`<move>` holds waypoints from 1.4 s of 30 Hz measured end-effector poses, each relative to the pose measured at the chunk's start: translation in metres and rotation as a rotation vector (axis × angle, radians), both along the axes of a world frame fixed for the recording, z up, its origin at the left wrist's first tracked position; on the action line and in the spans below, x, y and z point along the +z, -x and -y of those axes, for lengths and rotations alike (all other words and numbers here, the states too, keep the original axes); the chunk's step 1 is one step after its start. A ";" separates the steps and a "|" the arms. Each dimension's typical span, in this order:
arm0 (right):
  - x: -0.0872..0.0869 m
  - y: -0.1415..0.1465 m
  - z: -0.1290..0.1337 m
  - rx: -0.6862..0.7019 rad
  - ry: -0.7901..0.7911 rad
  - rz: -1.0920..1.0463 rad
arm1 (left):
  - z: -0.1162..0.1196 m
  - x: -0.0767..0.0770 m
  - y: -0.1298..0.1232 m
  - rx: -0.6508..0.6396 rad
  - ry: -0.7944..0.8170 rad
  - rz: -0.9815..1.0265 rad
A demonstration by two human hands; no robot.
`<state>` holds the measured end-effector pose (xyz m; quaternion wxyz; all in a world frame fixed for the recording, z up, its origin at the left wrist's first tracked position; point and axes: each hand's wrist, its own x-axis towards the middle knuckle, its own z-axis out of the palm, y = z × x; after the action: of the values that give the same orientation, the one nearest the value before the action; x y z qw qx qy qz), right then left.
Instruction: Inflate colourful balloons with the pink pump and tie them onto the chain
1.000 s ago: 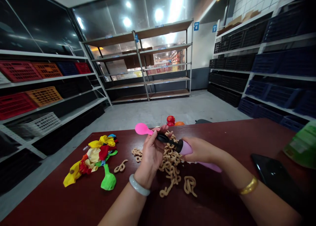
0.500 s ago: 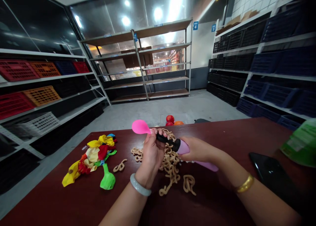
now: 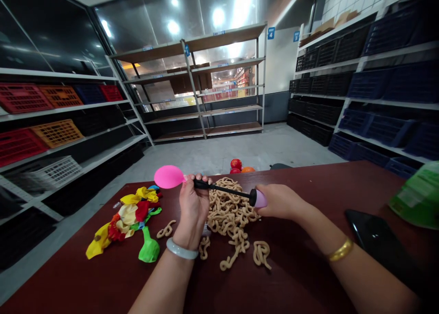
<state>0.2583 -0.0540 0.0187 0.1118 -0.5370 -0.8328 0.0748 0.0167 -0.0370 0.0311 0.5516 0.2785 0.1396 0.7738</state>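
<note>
My left hand (image 3: pixel 195 199) is wrapped round the black nozzle end of a hand pump (image 3: pixel 233 192), where the neck of a pink balloon (image 3: pixel 168 177) is also pinched. The balloon is partly inflated and points left. My right hand (image 3: pixel 279 202) grips the pump's light purple end, and a long stretch of black rod shows between the hands. Below and behind the pump lies a heap of tan, twisted strands (image 3: pixel 229 213). Left of my left hand are a limp green balloon (image 3: pixel 149 246) and a pile of yellow, red and cream balloons (image 3: pixel 128 215).
The dark red table (image 3: pixel 295 277) bears a black phone (image 3: pixel 368 231) and a green translucent package (image 3: pixel 418 197) at right. Red and orange round objects (image 3: pixel 236 164) show beyond its far edge. Shelves with crates stand on both sides.
My left hand has moved left with the nozzle and balloon, away from my right hand. More of the pump's rod shows, and the pink balloon looks larger.
</note>
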 end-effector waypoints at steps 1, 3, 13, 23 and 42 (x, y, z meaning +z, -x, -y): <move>-0.001 0.003 0.001 -0.009 -0.014 0.006 | 0.001 -0.002 -0.004 -0.010 0.007 0.004; -0.003 0.010 0.004 -0.016 -0.032 0.002 | 0.004 -0.006 -0.014 -0.050 0.020 -0.003; 0.006 0.030 0.019 -0.038 -0.045 -0.049 | 0.032 -0.017 -0.064 -0.197 0.088 -0.052; 0.001 0.020 0.007 -0.017 -0.035 -0.076 | 0.010 0.005 -0.010 -0.058 0.026 -0.033; 0.010 0.033 0.021 0.054 0.056 -0.216 | 0.037 -0.010 -0.063 -0.142 0.016 -0.076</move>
<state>0.2255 -0.0747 0.0286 0.1837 -0.5062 -0.8275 0.1587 0.0799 -0.0742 0.0211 0.6017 0.3125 0.1463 0.7204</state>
